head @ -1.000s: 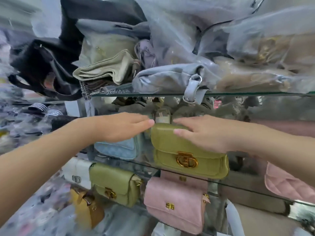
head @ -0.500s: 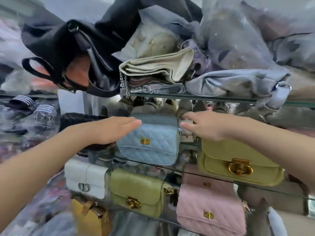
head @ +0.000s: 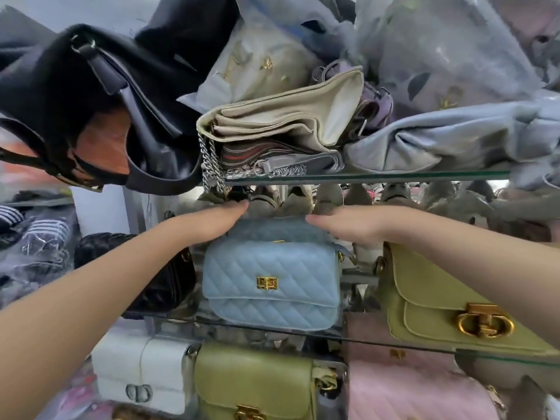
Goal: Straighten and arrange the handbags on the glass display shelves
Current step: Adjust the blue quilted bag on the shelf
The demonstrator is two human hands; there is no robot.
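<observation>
- At 6 o'clock, under the nearest glass edge, 3 bags stand in a row: a white bag (head: pixel 142 374) at 7 o'clock, an olive bag (head: pixel 254 377) at 6 and a pink quilted bag (head: pixel 418 389) at 5.
- On the middle glass shelf (head: pixel 272 327) above them, the blue quilted bag (head: pixel 272 283) stands upright at the centre, gold clasp facing out. A black quilted bag (head: pixel 163 277) is just beside it at 9 o'clock. A tilted yellow-green bag (head: pixel 439 313) with a gold ring clasp is at 3 o'clock.
- The left hand (head: pixel 218 219) lies on the blue bag's top at its 11 o'clock and the right hand (head: pixel 339 222) at its 1 o'clock. Both grips are released: fingers straight and flat, clasping nothing, fingertips pointing toward each other with a gap between.
- Farther back, at 12 o'clock, the upper glass shelf (head: pixel 394 176) carries a heap. A folded beige bag (head: pixel 288 119) has its silver chain (head: pixel 210 165) hanging over the edge. A black bag (head: pixel 91 95) overhangs at 10 o'clock, a grey-blue bag (head: pixel 439 140) lies at 2 o'clock, and plastic-wrapped bags (head: pixel 439 50) are piled behind.
</observation>
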